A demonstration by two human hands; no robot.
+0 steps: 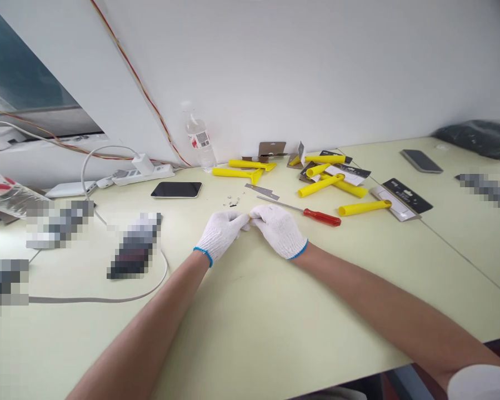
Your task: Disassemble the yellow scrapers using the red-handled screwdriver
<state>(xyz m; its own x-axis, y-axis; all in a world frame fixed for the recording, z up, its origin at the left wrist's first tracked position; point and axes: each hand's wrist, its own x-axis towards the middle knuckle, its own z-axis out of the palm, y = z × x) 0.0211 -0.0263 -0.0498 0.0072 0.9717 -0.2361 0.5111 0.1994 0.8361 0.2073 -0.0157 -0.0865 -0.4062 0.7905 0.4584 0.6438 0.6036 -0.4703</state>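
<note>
My left hand [224,232] and my right hand [278,229] wear white knit gloves with blue cuffs. Their fingertips meet in a pinch over the middle of the table. A tiny yellowish speck shows between them, too small to name. Just beyond my left hand lie several small metal bits [232,203], perhaps screws. Flat grey metal blades [262,191] rest past my fingertips. A screwdriver [321,216] with a red handle lies beside my right hand, its shaft pointing toward the blades. Yellow scrapers [237,173] lie farther back, near the wall.
More yellow handles [364,208] lie on black-and-white packaging cards [404,197] to the right. A clear bottle [200,141] stands against the wall. Leftward are a black-screened phone [176,190], a power strip [144,173] and a looping white cable [165,266]. Another phone [421,161] lies far right.
</note>
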